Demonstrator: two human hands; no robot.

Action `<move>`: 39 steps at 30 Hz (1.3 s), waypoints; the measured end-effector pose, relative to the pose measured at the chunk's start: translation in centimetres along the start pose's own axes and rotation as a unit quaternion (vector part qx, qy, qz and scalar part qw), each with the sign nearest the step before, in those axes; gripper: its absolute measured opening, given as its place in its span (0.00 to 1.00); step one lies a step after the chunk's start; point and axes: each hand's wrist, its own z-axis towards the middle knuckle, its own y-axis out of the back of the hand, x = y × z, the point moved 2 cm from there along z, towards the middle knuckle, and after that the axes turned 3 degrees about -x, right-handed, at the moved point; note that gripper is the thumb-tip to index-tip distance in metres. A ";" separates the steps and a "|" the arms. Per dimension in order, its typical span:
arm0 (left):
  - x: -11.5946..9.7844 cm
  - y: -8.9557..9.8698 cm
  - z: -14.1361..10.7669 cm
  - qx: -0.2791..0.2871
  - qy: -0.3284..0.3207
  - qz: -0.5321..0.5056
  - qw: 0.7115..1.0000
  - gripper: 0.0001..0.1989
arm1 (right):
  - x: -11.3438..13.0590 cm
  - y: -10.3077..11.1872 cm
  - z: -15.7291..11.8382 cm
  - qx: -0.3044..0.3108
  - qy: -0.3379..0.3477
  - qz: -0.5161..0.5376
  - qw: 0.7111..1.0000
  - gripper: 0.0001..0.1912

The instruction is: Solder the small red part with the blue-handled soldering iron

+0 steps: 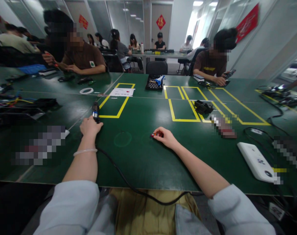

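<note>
My left hand (90, 126) is closed around the lower end of a black corded tool (95, 111) with a silver and blue band, which looks like an electric screwdriver. Its head points away from me, and the fingers are partly hidden behind the back of the hand. A black cable (114, 163) trails from near this hand over the table edge. Right of centre, my right hand (166, 137) pinches a small red and orange piece (152, 135) just above or on the green table (138, 153). Its exact kind is too small to make out.
Yellow tape outlines (109, 116) mark the table. A paper sheet (122, 92), a tape roll (86, 91), a black tray (154, 85), a black part (203, 107) and a white power bank (257, 161) lie around. Two people work across the table.
</note>
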 end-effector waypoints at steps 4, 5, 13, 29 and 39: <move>-1.3 -0.2 -0.8 -0.004 -0.008 -0.031 0.999 0.32 | -0.2 -0.2 0.1 0.004 -0.006 0.013 1.000 0.10; -1.7 -0.3 -1.1 -0.004 -0.016 -0.034 0.999 0.31 | -0.2 -0.2 0.1 0.002 -0.002 0.018 1.000 0.11; -7.3 -1.1 -5.0 0.028 -0.153 -0.059 0.986 0.30 | 0.1 -0.1 0.0 -0.006 0.029 0.001 1.000 0.06; -16.4 -0.8 -16.8 0.099 -0.417 -0.160 0.889 0.31 | -0.1 -0.2 -0.1 -0.040 0.087 -0.073 0.993 0.03; -16.7 0.0 -17.8 0.068 -0.431 -0.101 0.894 0.30 | 1.0 -0.1 -0.2 -0.038 0.096 -0.098 0.990 0.08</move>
